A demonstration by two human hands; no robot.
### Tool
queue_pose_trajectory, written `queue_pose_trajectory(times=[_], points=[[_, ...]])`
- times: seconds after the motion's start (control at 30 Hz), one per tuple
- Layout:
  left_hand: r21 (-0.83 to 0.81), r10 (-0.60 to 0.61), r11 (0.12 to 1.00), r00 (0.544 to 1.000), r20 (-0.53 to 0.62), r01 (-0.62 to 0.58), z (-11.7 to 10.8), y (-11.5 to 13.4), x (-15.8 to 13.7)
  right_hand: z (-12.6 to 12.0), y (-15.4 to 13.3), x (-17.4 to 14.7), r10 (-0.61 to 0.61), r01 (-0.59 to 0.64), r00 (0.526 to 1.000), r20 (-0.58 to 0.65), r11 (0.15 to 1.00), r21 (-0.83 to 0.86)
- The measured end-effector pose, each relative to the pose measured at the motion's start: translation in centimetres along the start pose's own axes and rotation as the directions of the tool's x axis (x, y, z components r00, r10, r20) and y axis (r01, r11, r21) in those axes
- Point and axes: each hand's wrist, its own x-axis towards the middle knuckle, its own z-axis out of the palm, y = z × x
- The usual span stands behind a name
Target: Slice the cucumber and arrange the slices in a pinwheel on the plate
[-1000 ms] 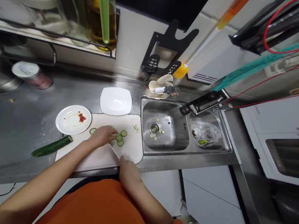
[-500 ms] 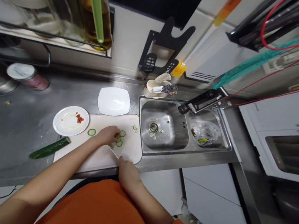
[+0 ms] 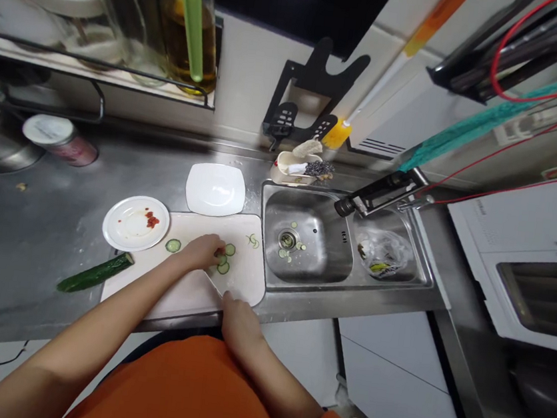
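left hand [image 3: 202,251] fingers curl down onto the cucumber slices [image 3: 223,260] at frame centre, pinching them into a tighter bunch vs 1 s ago; they're on the cutting board [image 3: 183,292]. right hand [image 3: 240,319] is closed on a knife [image 3: 214,283], blade flat, barely moved. loose slice [image 3: 172,245] lies apart on the left; cucumber half [image 3: 96,273] lower left, off the board.

Can't really see what the right hand [image 3: 240,322] is gripping; its fingers hide the handle of the knife [image 3: 215,284], and the pale blade nearly melts into the cutting board [image 3: 183,292]. The left hand [image 3: 200,252] covers part of the cucumber slices [image 3: 223,263] beside that knife. Above the board, the shelf jars [image 3: 130,11] run off the top edge, blurred.
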Motion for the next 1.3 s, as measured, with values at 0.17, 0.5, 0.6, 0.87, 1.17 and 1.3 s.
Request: queue_pose_trajectory(times=[0.17,0.5,0.6,0.87,1.17,1.3], points=[[-0.082,-0.011,0.997,1.000,0.015,0.013,0.0,0.1,-0.2,-0.1,-0.1,-0.1,0.003,-0.003,1.000,-0.010,1.000,-0.004],[-0.266,-0.478,0.873,0.828,-0.292,0.410,0.4,-2.4,-4.1,0.2,0.3,0.3,-0.015,0.015,1.000,0.002,1.000,0.003],[-0.260,-0.478,0.876,0.802,-0.359,0.406,1.4,-3.1,-5.1,0.3,0.3,0.3,-0.004,0.004,1.000,0.004,1.000,0.001],[-0.218,-0.342,0.938,0.817,-0.464,0.269,3.7,-3.8,-6.2,-0.1,0.1,0.4,-0.053,0.053,0.998,-0.032,0.998,-0.024],[-0.261,-0.392,0.918,0.780,-0.488,0.298,4.0,-3.5,-6.1,0.7,-2.0,2.6,-0.102,0.096,0.984,-0.144,0.994,-0.046],[-0.282,-0.418,0.906,0.772,-0.479,0.316,4.0,-3.4,-6.1,0.9,-2.3,2.9,-0.099,0.091,0.979,-0.178,0.994,-0.056]])
